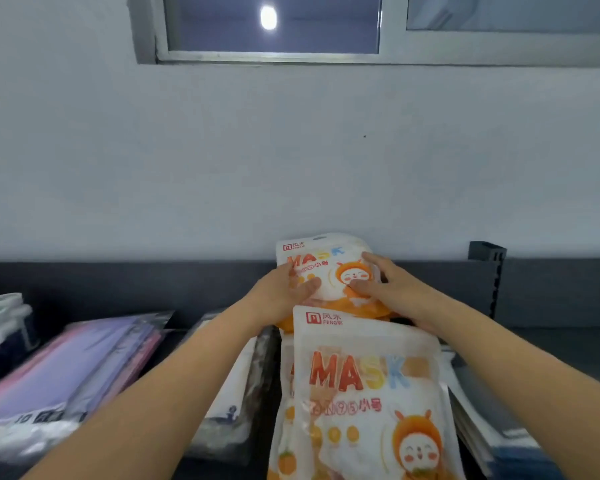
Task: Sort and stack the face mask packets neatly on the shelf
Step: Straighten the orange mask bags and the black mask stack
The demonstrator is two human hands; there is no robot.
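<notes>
**Both hands gripping the far mask packet at the back of the shelf**

Head view. The left hand (284, 289) and right hand (392, 285) together hold a white-and-orange plastic face mask packet, the far packet (326, 261), printed "MASK" with an orange cartoon face. Each hand takes one side. Both thumbs lie across the printed front and the fingers curl round the edges. The far packet stands tilted up near the dark grey back panel (118, 282) of the shelf (551, 344). Its top edge rises above the panel in front of the pale wall (291, 150).

A second packet of the same design, the near packet (364, 393), lies flat between the forearms, closer to the camera. It overlaps the lower edge of the far packet. More orange packet edges show beneath it.

To the left lies a slanted stack of purple and pink flat mask packets (70, 362). A clear plastic packet with white contents (236, 403) lies partly under the left forearm. White and dark packets (4, 323) sit at the far left, blurred. Flat pale packets (482, 420) lie at the right of the near packet. A dark slotted shelf upright (496, 271) stands at the right, and a metal-framed window (271, 29) is high in the wall.
</notes>
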